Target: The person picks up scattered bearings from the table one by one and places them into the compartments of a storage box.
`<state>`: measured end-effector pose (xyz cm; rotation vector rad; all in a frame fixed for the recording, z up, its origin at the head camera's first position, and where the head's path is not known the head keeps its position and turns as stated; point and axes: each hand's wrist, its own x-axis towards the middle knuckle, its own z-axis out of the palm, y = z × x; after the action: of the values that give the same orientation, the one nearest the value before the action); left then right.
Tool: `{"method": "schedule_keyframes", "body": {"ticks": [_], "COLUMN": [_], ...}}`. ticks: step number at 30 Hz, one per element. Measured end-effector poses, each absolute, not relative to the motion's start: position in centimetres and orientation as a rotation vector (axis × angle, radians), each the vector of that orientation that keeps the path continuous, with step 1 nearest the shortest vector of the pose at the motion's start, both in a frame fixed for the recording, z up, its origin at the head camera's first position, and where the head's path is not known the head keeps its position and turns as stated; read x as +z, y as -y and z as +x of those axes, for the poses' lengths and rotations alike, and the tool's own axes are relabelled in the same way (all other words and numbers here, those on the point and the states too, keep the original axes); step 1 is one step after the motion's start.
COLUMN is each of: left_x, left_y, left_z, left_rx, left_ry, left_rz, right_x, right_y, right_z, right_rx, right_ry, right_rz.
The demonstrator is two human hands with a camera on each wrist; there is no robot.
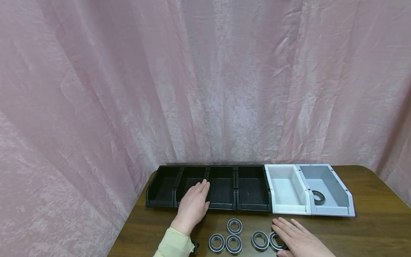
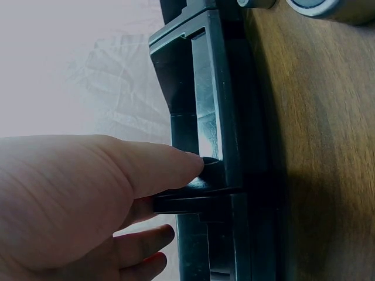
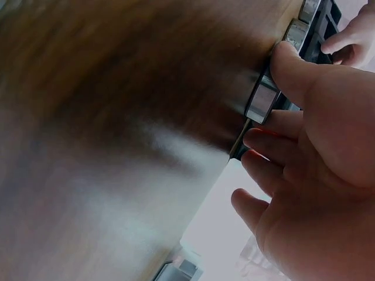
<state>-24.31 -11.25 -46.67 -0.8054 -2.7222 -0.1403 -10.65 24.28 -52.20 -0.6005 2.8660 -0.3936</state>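
Note:
My left hand reaches over the row of black bins, its fingers stretched out over the second and third bins from the left. In the left wrist view, the thumb lies over a black bin's front edge, and the hand holds nothing. Low over the table, my right hand has its fingers extended and partly covers a metal ball bearing. The right wrist view puts this bearing between thumb and fingers; whether they touch it is unclear. Another bearing lies just left of it.
Further left on the wooden table lie a bearing and two more below it. A white bin and a grey bin continue the row rightward. One bearing sits in the grey bin. A pink curtain hangs behind.

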Motion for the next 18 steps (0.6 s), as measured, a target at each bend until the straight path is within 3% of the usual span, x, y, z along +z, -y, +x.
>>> {"method": "schedule_keyframes", "body": {"ticks": [18], "left_x": [-46.9], "left_y": [11.24], "left_z": [-24.37], "left_rx": [-0.155], "left_ry": [2.744], "left_rz": [-0.794], "right_x": [-52.4], "right_y": [-24.07], "right_z": [-10.92], "right_rx": [-0.437], "right_ry": [-2.853], "right_rz": [-0.568]}}
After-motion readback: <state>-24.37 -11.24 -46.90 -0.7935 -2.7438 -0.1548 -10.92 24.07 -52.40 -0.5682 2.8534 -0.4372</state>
